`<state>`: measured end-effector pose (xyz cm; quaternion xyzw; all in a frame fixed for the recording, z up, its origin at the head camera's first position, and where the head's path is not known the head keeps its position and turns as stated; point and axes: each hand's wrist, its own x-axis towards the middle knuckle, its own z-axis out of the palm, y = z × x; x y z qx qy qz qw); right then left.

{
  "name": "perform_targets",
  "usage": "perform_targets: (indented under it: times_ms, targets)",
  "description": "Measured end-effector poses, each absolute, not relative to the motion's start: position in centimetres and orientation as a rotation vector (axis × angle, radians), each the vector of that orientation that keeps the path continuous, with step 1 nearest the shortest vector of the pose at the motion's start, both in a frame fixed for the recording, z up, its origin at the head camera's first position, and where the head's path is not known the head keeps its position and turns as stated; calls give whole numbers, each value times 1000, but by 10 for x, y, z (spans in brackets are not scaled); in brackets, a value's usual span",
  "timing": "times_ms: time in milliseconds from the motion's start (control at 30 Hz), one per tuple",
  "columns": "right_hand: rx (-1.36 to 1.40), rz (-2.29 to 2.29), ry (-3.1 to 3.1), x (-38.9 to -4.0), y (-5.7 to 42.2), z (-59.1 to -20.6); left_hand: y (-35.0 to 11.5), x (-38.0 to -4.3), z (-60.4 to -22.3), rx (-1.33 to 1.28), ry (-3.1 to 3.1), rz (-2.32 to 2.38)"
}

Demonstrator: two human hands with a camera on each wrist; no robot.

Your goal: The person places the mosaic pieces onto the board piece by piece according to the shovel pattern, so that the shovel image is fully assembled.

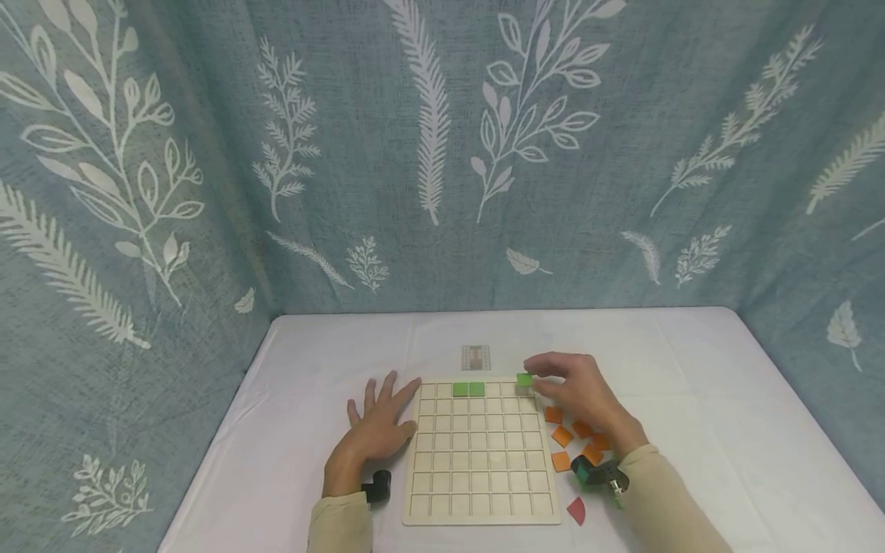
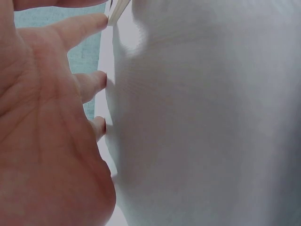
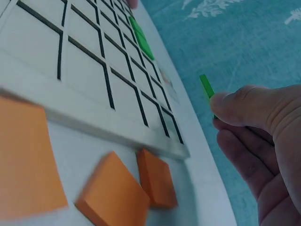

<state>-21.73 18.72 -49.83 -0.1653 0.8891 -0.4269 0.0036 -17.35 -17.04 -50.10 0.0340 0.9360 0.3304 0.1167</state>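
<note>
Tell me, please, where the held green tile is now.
In the head view, the held green tile is pinched by the right hand at the grid board's far-right corner, right of the two green tiles in its far row.

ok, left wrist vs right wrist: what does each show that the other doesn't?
Only left wrist: the left palm, fingers spread.

Only right wrist: the right hand pinching a green tile, two more green tiles on the board, and three orange tiles beside it.

Both: the board (just a sliver of it in left wrist), the table and the curtain. A blurred bit at right wrist's top edge is probably a left fingertip.
</note>
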Motion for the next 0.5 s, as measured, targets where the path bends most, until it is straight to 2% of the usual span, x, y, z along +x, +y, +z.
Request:
perform_targets:
  times_ms: [500]
  targets:
    - [-545,-1401,2698,-222,158,-504,-171,-174,-500,113,2730,969]
